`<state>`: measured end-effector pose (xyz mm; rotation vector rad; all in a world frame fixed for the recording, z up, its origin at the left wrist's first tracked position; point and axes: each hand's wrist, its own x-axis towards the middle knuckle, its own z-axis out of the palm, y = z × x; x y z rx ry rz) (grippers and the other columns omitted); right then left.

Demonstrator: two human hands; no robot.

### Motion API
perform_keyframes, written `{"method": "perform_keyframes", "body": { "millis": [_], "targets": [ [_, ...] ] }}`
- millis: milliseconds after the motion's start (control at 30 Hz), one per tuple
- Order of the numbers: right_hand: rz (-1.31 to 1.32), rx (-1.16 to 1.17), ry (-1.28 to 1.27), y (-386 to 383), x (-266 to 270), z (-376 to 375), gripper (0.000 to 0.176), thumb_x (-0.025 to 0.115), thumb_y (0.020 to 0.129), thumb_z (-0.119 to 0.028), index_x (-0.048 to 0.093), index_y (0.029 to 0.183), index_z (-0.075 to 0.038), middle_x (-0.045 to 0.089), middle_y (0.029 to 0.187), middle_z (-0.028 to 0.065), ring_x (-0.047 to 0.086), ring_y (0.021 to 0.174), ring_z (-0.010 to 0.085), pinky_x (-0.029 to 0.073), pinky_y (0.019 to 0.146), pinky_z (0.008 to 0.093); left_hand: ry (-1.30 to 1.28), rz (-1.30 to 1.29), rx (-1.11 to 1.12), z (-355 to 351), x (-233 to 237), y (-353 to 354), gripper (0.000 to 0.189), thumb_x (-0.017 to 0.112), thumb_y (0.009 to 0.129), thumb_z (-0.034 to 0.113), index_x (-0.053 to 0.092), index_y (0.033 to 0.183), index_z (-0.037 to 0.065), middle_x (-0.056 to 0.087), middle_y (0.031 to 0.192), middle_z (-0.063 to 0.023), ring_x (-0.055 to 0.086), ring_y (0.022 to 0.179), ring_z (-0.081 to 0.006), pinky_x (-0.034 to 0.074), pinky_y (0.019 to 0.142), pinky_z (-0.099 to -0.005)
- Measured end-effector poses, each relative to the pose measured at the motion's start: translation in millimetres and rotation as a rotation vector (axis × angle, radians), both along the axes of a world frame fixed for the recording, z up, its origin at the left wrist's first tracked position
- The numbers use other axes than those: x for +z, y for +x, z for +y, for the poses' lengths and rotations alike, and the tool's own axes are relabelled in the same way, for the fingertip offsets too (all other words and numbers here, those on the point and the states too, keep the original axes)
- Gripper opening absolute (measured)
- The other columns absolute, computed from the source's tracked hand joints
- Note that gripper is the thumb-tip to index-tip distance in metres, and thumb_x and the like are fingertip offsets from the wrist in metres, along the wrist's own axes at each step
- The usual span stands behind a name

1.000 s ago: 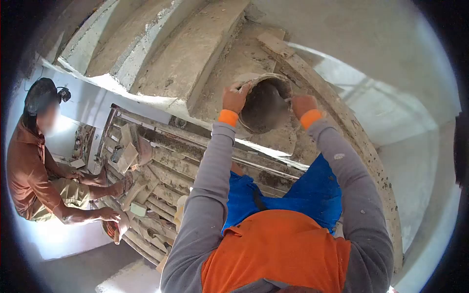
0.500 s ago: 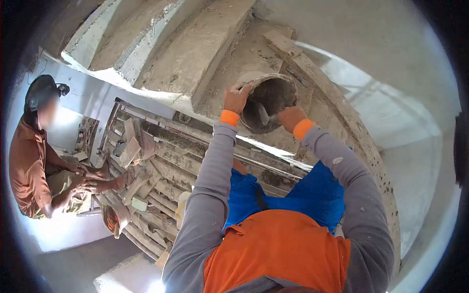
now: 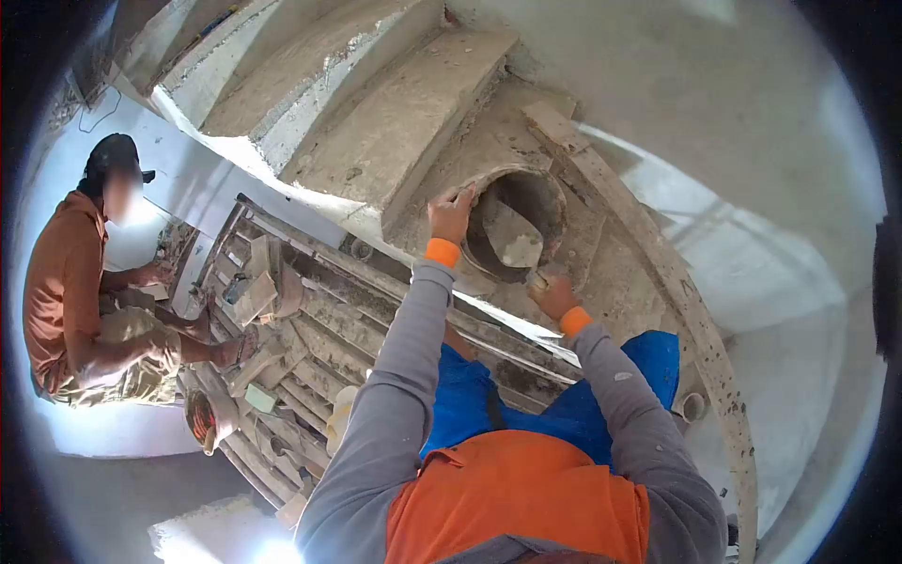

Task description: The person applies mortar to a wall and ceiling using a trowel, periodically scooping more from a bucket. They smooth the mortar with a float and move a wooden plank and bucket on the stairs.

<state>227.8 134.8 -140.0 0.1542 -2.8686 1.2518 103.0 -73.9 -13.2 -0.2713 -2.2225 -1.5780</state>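
Note:
On a concrete stair step, a mortar-crusted bucket (image 3: 561, 209) has its round mouth turned up toward me. My left hand (image 3: 449, 218) is closed on the bucket's left rim. Low at the right of the mouth, my right hand (image 3: 554, 295) is closed around the handle of a trowel, its fingers hiding most of that handle. The grey trowel blade (image 3: 515, 237) lies inside the bucket, broad face showing. What the bucket holds at its bottom is hard to make out behind the blade.
Concrete stairs (image 3: 362, 155) rise to the upper left. A long wooden board (image 3: 648, 221) edges the right side. Below left is a slatted bamboo platform (image 3: 329, 320) with another bucket (image 3: 211, 414) and wood scraps. A person (image 3: 85, 291) in a cap sits at far left.
The right hand has moved down toward me, and the trowel blade has turned from nearly edge-on to broad face. My left hand still grips the rim. The seated person's hands have moved apart.

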Motion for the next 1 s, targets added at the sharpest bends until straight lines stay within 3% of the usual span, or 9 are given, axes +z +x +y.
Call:
{"method": "perform_keyframes", "body": {
  "millis": [67, 233, 300, 333, 367, 433, 500, 700, 1000],
  "targets": [
    [0.017, -0.024, 0.125, 13, 32, 9, 0.056, 0.062, 0.074, -0.034, 0.052, 0.113, 0.004, 0.059, 0.099, 0.0243, 0.056, 0.091, 0.0402, 0.046, 0.079, 0.0441, -0.033, -0.19, 0.053, -7, 10, 1, 0.034, 0.061, 0.078, 0.032, 0.063, 0.079, -0.002, 0.063, 0.072, -0.018, 0.057, 0.061, -0.025, 0.044, 0.062, -0.0332],
    [0.07, -0.034, 0.232, 29, 60, 43, 0.049, 0.063, 0.073, -0.033, 0.055, 0.109, 0.0, 0.058, 0.097, 0.0258, 0.056, 0.09, 0.0392, 0.045, 0.078, 0.0447, 0.019, -0.177, 0.291, -10, -15, -17, 0.024, 0.057, 0.08, 0.027, 0.064, 0.083, 0.005, 0.063, 0.079, -0.0144, 0.059, 0.075, -0.0299, 0.045, 0.072, -0.0364],
    [-0.079, -0.016, 0.361, 36, 95, 60, 0.046, 0.063, 0.073, -0.031, 0.055, 0.107, -0.002, 0.058, 0.097, 0.025, 0.055, 0.089, 0.0396, 0.045, 0.078, 0.0449, -0.651, 0.29, 0.396, -18, -65, -36, 0.016, 0.055, 0.081, 0.023, 0.064, 0.091, 0.014, 0.062, 0.095, -0.0102, 0.057, 0.087, -0.0311, 0.045, 0.078, -0.0393],
    [0.169, -0.032, 0.395, 45, 110, 70, 0.044, 0.063, 0.073, -0.03, 0.056, 0.105, -0.002, 0.058, 0.095, 0.024, 0.055, 0.087, 0.0391, 0.045, 0.077, 0.0444, -0.331, -0.062, 0.2, -15, -64, -39, 0.02, 0.053, 0.082, 0.02, 0.063, 0.098, 0.024, 0.058, 0.108, -0.0072, 0.054, 0.096, -0.0299, 0.044, 0.08, -0.0421],
    [0.423, -0.04, 0.441, 53, 127, 79, 0.041, 0.063, 0.073, -0.028, 0.056, 0.104, -0.002, 0.058, 0.093, 0.023, 0.055, 0.086, 0.0386, 0.045, 0.076, 0.044, -0.193, -0.079, 0.209, -7, -63, -38, 0.022, 0.056, 0.08, 0.024, 0.063, 0.1, 0.017, 0.058, 0.107, -0.0108, 0.054, 0.096, -0.0316, 0.043, 0.083, -0.0416],
    [0.521, -0.019, 0.338, 66, 202, 90, 0.034, 0.068, 0.07, -0.025, 0.059, 0.093, -0.002, 0.059, 0.089, 0.0187, 0.058, 0.078, 0.0343, 0.047, 0.069, 0.0396, 0.002, -0.07, 0.166, 6, -54, -38, 0.038, 0.06, 0.077, 0.035, 0.064, 0.095, 0.003, 0.06, 0.1, -0.0203, 0.056, 0.094, -0.0353, 0.042, 0.085, -0.0406],
    [0.53, -0.018, 0.438, 81, 267, 108, 0.033, 0.065, 0.072, -0.024, 0.059, 0.096, -0.002, 0.058, 0.09, 0.0198, 0.057, 0.082, 0.0343, 0.047, 0.071, 0.0403, -0.114, 0.032, 0.26, 15, -83, -57, 0.039, 0.059, 0.077, 0.037, 0.065, 0.091, 0.001, 0.061, 0.089, -0.0247, 0.058, 0.086, -0.0389, 0.043, 0.079, -0.0421],
    [0.757, -0.297, 0.804, 128, 419, 135, 0.032, 0.066, 0.076, -0.031, 0.059, 0.093, -0.005, 0.061, 0.078, 0.0144, 0.06, 0.068, 0.0323, 0.048, 0.06, 0.0388, 0.04, -0.106, 0.225, 20, -2, -7, 0.036, 0.058, 0.077, 0.035, 0.065, 0.089, 0.002, 0.061, 0.086, -0.0247, 0.057, 0.082, -0.0411, 0.044, 0.074, -0.0434],
    [1.068, -0.428, 0.841, 183, 576, 128, 0.022, 0.055, 0.084, -0.024, 0.052, 0.089, -0.003, 0.056, 0.076, 0.0169, 0.055, 0.066, 0.0375, 0.044, 0.056, 0.0417, -0.092, -0.059, 0.165, 20, -9, -10, 0.032, 0.057, 0.076, 0.034, 0.067, 0.087, 0.006, 0.063, 0.082, -0.0197, 0.059, 0.08, -0.0369, 0.045, 0.073, -0.0421]
  ]
}}
